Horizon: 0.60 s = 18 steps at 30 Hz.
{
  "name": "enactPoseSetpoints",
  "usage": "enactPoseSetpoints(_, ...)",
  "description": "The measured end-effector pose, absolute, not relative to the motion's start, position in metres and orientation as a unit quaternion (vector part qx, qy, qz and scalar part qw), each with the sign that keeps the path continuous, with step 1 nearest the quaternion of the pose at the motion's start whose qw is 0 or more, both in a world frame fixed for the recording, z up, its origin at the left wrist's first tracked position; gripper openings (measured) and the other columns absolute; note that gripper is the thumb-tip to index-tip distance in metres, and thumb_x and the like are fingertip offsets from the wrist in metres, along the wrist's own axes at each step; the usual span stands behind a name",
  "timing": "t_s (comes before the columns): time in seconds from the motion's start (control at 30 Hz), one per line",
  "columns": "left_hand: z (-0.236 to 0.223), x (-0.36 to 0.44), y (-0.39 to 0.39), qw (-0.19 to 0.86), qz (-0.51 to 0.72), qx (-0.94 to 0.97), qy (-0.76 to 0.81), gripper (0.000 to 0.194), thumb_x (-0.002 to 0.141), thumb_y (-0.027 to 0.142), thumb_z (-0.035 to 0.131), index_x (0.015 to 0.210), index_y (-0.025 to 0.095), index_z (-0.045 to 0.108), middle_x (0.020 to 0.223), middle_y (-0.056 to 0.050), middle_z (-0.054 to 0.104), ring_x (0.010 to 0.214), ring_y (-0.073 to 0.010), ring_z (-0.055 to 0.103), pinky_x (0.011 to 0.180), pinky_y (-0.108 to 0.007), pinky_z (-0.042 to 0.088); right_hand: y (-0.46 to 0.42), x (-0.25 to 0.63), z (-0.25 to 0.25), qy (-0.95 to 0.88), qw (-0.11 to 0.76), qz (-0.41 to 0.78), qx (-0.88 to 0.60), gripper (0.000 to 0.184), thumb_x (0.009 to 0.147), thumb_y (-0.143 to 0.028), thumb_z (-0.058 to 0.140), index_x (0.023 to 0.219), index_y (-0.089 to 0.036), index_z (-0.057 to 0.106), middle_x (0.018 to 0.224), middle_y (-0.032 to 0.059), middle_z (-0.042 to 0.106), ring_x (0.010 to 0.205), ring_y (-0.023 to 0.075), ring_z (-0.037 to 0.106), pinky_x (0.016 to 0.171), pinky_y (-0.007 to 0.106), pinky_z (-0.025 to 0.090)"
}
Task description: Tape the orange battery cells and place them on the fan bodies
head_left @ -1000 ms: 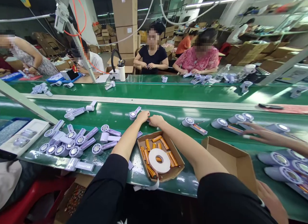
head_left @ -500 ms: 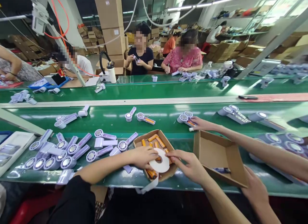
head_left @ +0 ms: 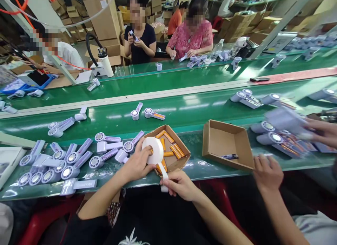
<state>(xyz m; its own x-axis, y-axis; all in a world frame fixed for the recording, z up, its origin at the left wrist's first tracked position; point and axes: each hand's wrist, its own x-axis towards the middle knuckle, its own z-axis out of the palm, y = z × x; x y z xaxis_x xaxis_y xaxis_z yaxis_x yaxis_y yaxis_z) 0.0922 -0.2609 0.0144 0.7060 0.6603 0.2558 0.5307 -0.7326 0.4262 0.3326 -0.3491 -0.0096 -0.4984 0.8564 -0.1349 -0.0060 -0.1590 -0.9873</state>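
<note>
Carefully now: 2 grips closed in a crowded spot

At far left I see lavender fan bodies [head_left: 68, 172] bunched on the green bench [head_left: 195, 170]; a sideways sweep of the left forearm [head_left: 105, 196] could, I judge, scatter the nearest. The left hand [head_left: 139, 160] has hold of the white tape roll [head_left: 158, 147], fingers curled at its hole and thumb near its lower rim. The roll tilts above the left part of a shallow cardboard box [head_left: 179, 138]; whether it rests on the orange cylinders [head_left: 178, 151] inside, I cannot tell. If those fingers slackened, it could drop among them. From its lower side a tape strip [head_left: 164, 173] runs to the right hand [head_left: 181, 185], pinched between thumb and fingers with no gap showing. A hard or skewed tug could tear or twist it. Further right, a 2nd cardboard box [head_left: 226, 134] has a co-worker's hand [head_left: 267, 170] at its near corner; working this close, 2 people could bump arms.
</note>
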Motion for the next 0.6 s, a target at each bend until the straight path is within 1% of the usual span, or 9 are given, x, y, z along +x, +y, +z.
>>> enactPoseSetpoints(0.03, 0.014, 0.088, -0.262, 0.164, 0.207, 0.903, 0.339, 0.044, 0.099, 0.048, 0.065, 0.13, 0.017, 0.056, 0.142, -0.018, 0.059, 0.159, -0.0455, 0.026, 0.124, -0.071, 0.035, -0.352, 0.326, -0.008, -0.571, 0.335, 0.66, -0.355, 0.056, 0.097, -0.066, 0.062, 0.082, -0.015, 0.078, 0.05, -0.0007, 0.06, 0.039, 0.0098, 0.049, 0.042, 0.021, 0.038)
enactPoseSetpoints(0.1, 0.014, 0.078, -0.263, 0.151, 0.232, 0.892, 0.358, 0.06, 0.095, 0.048, 0.069, 0.142, 0.017, 0.048, 0.145, -0.018, 0.058, 0.154, -0.0434, 0.037, 0.129, -0.073, 0.024, -0.352, 0.323, -0.001, -0.627, 0.308, 0.656, -0.286, 0.054, 0.1, -0.064, 0.061, 0.086, -0.015, 0.08, 0.055, 0.0014, 0.065, 0.044, 0.0111, 0.056, 0.047, 0.021, 0.042)
enactPoseSetpoints(0.17, 0.016, 0.067, -0.263, 0.112, 0.273, 0.876, 0.383, 0.069, 0.092, 0.042, 0.071, 0.15, 0.019, 0.042, 0.145, -0.016, 0.061, 0.147, -0.039, 0.048, 0.133, -0.071, 0.012, -0.341, 0.331, 0.008, -0.726, 0.221, 0.614, -0.217, 0.049, 0.102, -0.06, 0.061, 0.09, -0.017, 0.082, 0.068, 0.0042, 0.074, 0.057, 0.0137, 0.067, 0.057, 0.022, 0.049)
enactPoseSetpoints(0.2, 0.018, 0.062, -0.262, 0.088, 0.297, 0.861, 0.402, 0.067, 0.092, 0.037, 0.07, 0.15, 0.02, 0.043, 0.143, -0.014, 0.062, 0.145, -0.0372, 0.051, 0.133, -0.069, 0.01, -0.332, 0.338, 0.011, -0.772, 0.18, 0.569, -0.217, 0.045, 0.102, -0.058, 0.062, 0.093, -0.019, 0.082, 0.076, 0.005, 0.077, 0.064, 0.0152, 0.071, 0.063, 0.023, 0.052)
enactPoseSetpoints(0.3, 0.028, 0.048, -0.263, 0.034, 0.377, 0.811, 0.446, 0.054, 0.088, 0.027, 0.067, 0.141, 0.023, 0.053, 0.133, -0.012, 0.067, 0.142, -0.0358, 0.052, 0.131, -0.064, 0.022, -0.295, 0.36, 0.012, -0.846, 0.126, 0.356, -0.377, 0.03, 0.105, -0.046, 0.062, 0.106, -0.022, 0.08, 0.097, 0.0082, 0.081, 0.089, 0.0206, 0.075, 0.083, 0.028, 0.056)
enactPoseSetpoints(0.4, 0.038, 0.047, -0.266, 0.022, 0.443, 0.805, 0.393, 0.052, 0.085, 0.033, 0.067, 0.134, 0.026, 0.055, 0.124, -0.011, 0.07, 0.13, -0.0366, 0.06, 0.127, -0.066, 0.028, -0.261, 0.368, -0.001, -0.854, 0.058, 0.18, -0.485, 0.018, 0.101, -0.03, 0.067, 0.112, -0.019, 0.077, 0.111, 0.0142, 0.079, 0.11, 0.0273, 0.072, 0.099, 0.035, 0.054)
enactPoseSetpoints(0.5, 0.039, 0.059, -0.267, 0.021, 0.437, 0.833, 0.339, 0.052, 0.081, 0.037, 0.069, 0.131, 0.026, 0.056, 0.114, -0.008, 0.072, 0.119, -0.0371, 0.065, 0.124, -0.071, 0.028, -0.244, 0.364, -0.016, -0.868, -0.015, 0.127, -0.48, 0.022, 0.094, -0.021, 0.073, 0.116, -0.016, 0.075, 0.11, 0.0164, 0.079, 0.11, 0.0304, 0.073, 0.1, 0.038, 0.054)
enactPoseSetpoints(0.57, 0.035, 0.066, -0.268, 0.01, 0.423, 0.849, 0.315, 0.05, 0.079, 0.035, 0.07, 0.127, 0.025, 0.059, 0.106, -0.006, 0.073, 0.11, -0.0355, 0.068, 0.12, -0.074, 0.032, -0.241, 0.364, -0.022, -0.866, -0.006, 0.137, -0.48, 0.026, 0.095, -0.018, 0.07, 0.121, -0.016, 0.074, 0.108, 0.0158, 0.079, 0.106, 0.0295, 0.075, 0.098, 0.038, 0.056)
enactPoseSetpoints(0.6, 0.032, 0.069, -0.268, 0.003, 0.422, 0.857, 0.297, 0.048, 0.078, 0.034, 0.07, 0.124, 0.025, 0.061, 0.103, -0.005, 0.074, 0.106, -0.0344, 0.069, 0.117, -0.074, 0.035, -0.241, 0.367, -0.022, -0.864, 0.023, 0.151, -0.48, 0.029, 0.096, -0.018, 0.069, 0.124, -0.016, 0.074, 0.109, 0.0153, 0.08, 0.106, 0.0289, 0.076, 0.099, 0.039, 0.057)
